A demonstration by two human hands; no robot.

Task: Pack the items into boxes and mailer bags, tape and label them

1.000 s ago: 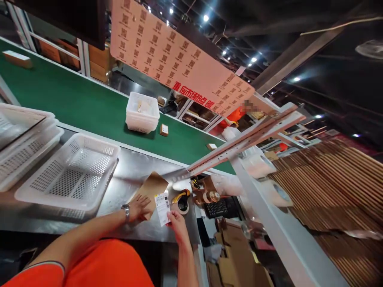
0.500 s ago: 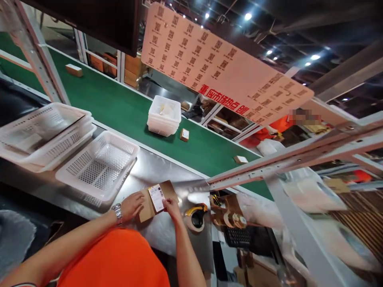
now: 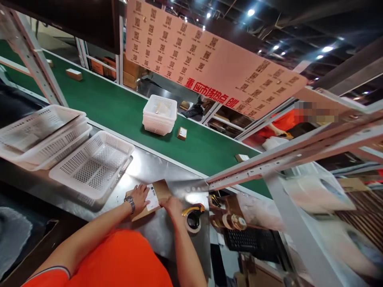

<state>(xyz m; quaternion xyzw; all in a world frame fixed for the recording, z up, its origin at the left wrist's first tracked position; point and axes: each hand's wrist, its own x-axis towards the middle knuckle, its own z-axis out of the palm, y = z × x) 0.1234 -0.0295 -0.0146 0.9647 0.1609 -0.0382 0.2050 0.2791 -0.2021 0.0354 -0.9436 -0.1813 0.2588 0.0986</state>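
A flat brown cardboard packet [image 3: 161, 189] lies on the steel worktable [image 3: 155, 167], with a white printed label [image 3: 152, 198] on it. My left hand [image 3: 140, 196], a watch on its wrist, lies flat with fingers spread on the label's left side. My right hand [image 3: 171, 205] presses down on the packet at the label's right edge, fingers bent. A yellow-and-black tape dispenser [image 3: 193, 217] sits just right of my right hand.
An empty white perforated basket [image 3: 91, 166] stands left of the packet, with stacked baskets [image 3: 42, 133] beyond. A green conveyor belt [image 3: 113, 107] carries stacked baskets [image 3: 158, 115] and small boxes [image 3: 182, 133]. Tape rolls [image 3: 230, 219] and a keyboard [image 3: 251, 239] lie right. A person in orange stands across the belt.
My right hand brought the label from the air down onto the packet. My left hand moved onto the label and both hands now press it flat.
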